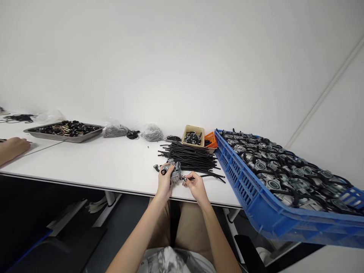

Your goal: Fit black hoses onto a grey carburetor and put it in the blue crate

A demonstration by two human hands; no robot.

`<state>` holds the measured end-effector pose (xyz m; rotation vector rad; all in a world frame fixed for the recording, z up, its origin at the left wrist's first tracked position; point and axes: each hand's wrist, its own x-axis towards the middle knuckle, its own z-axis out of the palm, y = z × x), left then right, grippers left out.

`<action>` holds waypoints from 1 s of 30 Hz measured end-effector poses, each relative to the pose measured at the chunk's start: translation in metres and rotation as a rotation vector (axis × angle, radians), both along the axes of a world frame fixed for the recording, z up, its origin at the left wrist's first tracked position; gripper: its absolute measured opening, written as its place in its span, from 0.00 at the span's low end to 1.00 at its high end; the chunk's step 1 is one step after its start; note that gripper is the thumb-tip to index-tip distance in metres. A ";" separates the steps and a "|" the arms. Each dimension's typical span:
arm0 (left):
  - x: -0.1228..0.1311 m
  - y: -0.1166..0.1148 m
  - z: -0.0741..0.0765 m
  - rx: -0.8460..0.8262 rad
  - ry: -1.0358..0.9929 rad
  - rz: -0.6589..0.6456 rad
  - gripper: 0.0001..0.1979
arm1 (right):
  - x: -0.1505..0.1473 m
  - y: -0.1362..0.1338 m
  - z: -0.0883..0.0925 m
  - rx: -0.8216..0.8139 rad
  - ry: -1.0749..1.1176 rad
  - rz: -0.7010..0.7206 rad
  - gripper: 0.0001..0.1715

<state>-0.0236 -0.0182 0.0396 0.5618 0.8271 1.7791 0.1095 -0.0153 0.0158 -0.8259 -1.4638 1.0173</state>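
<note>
My left hand [164,182] is closed around a silver metal carburetor [176,173], held just above the front part of the white table. A black part sticks out of the carburetor to the left. Close to its right side, my right hand [196,186] is pinched on a black rubber hose [211,175], which trails off to the right over the tabletop. The fine detail at the fingertips is too small to make out. Behind both hands lies a wide pile of black hoses [193,155], laid roughly side by side.
At the right, a blue crate [244,182] full of carburetors overhangs the table edge. A cream bin [185,140] and an orange basket [212,139] hold small parts. Bagged parts [152,132] and a metal tray [82,138] stand leftward. Another person's hand [15,147] rests far left.
</note>
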 end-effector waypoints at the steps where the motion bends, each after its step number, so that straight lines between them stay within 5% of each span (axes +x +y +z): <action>1: 0.000 0.001 0.000 0.007 -0.004 0.014 0.24 | -0.001 -0.001 0.001 0.005 -0.022 0.007 0.10; 5: 0.004 0.003 -0.001 0.033 -0.018 0.044 0.24 | -0.004 -0.005 0.002 0.032 -0.071 0.024 0.08; 11: 0.000 0.000 0.002 0.016 -0.131 -0.056 0.23 | 0.005 0.000 0.001 -0.029 0.166 -0.133 0.14; 30: 0.001 -0.001 0.001 0.028 -0.050 -0.022 0.25 | 0.002 0.003 -0.002 0.005 0.006 -0.053 0.10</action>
